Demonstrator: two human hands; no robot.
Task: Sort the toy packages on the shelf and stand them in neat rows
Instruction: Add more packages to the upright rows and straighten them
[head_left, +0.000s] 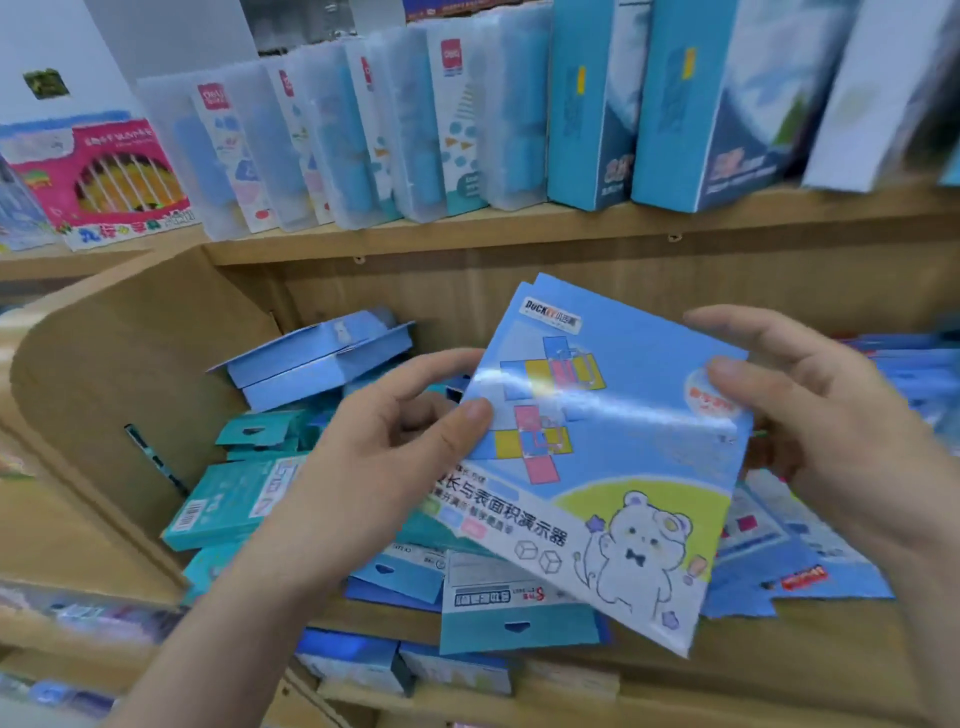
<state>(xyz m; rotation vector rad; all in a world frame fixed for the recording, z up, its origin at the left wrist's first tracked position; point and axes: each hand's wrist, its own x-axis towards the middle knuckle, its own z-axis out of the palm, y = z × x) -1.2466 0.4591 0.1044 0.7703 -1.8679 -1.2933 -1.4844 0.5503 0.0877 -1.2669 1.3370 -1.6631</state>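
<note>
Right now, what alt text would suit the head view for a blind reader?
The left hand and right hand hold a blue bear-printed toy package, tilted, over a wooden shelf strewn with blue and teal packages. Clear cases and blue boxes stand on the upper shelf.

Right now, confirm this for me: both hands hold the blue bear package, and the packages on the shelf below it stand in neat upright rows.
Wrong on one point. In the head view the left hand and right hand do hold the blue bear package, but the packages below it lie jumbled in a flat pile, not in neat upright rows.
</note>
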